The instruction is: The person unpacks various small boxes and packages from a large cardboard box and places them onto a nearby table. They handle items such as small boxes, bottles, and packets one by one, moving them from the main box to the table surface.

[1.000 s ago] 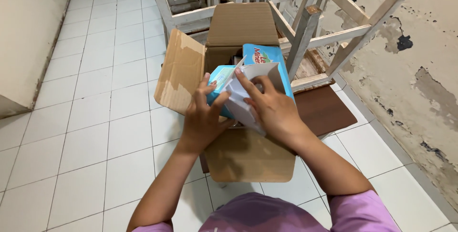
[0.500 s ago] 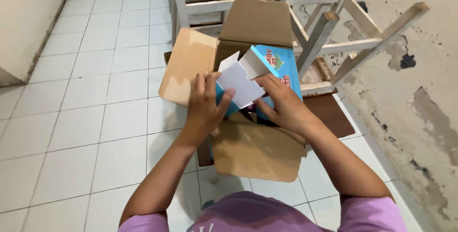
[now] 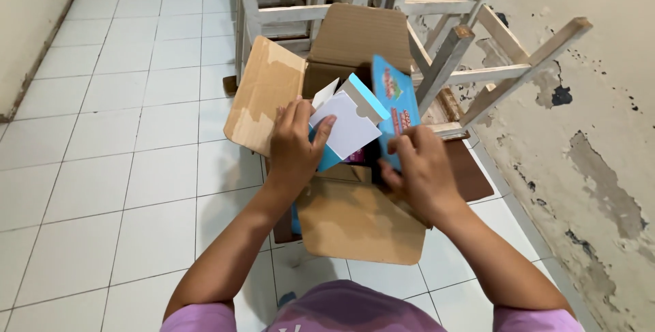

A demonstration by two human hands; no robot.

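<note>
An open brown cardboard carton (image 3: 355, 219) sits on the white tiled floor with its flaps spread. Over its opening I hold a small blue and white paper box (image 3: 351, 124) whose white lid flap stands open. My left hand (image 3: 293, 144) grips the box's left side. My right hand (image 3: 419, 168) holds the box's blue printed side panel (image 3: 396, 103), which stands upright at the right. The inside of the carton is mostly hidden by my hands and the box.
Pale wooden frames (image 3: 443, 38), like upturned chairs, lean together just behind and to the right of the carton. A stained, peeling wall (image 3: 600, 134) runs along the right. White floor tiles (image 3: 123, 154) spread to the left, up to another wall.
The small box has opened out: its white flap has swung up and left, and the blue panel now stands apart at the right. My right hand has dropped lower.
</note>
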